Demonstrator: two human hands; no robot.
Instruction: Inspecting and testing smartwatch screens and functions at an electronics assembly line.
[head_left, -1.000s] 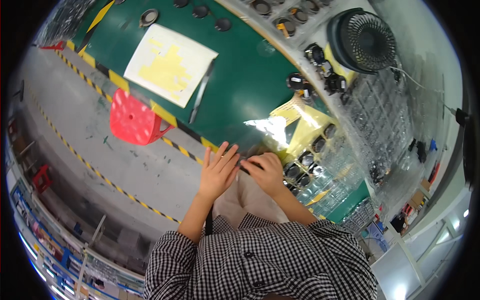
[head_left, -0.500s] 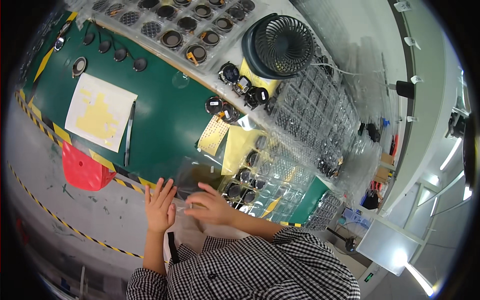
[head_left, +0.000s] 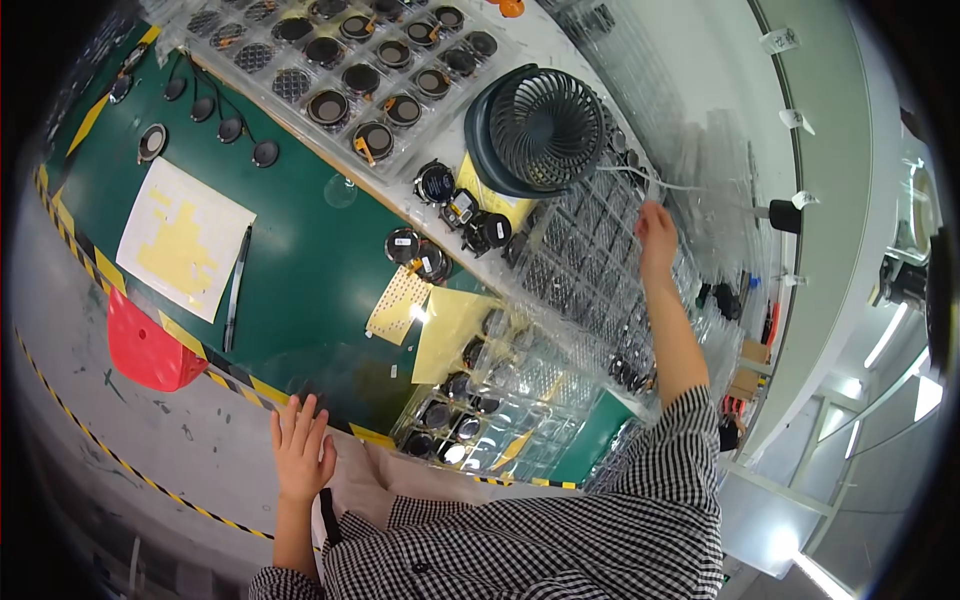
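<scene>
My left hand (head_left: 300,455) hovers at the table's near striped edge, its fingers stretched out and nothing in it. Far to the right, my right hand (head_left: 656,240) reaches over the clear plastic trays (head_left: 590,260), close to the white cable (head_left: 640,178) of the fan. Its fingers look curled together; what they hold, if anything, cannot be made out. A yellow sheet (head_left: 447,335) and a smaller dotted yellow sticker sheet (head_left: 398,305) lie on the green mat (head_left: 300,260). Beside them are round watch-like modules (head_left: 432,260).
A black fan (head_left: 548,130) stands beyond the mat, with more round modules (head_left: 488,230) near it. A large tray of round parts (head_left: 372,80) lies at the back left. On the mat are a white sheet with yellow patches (head_left: 185,240) and a pen (head_left: 236,290). A red stool (head_left: 152,345) stands left.
My right hand has moved from beside the left hand at the table edge out to the far right, over the clear trays. My left hand stays open near the edge. The view has shifted slightly.
</scene>
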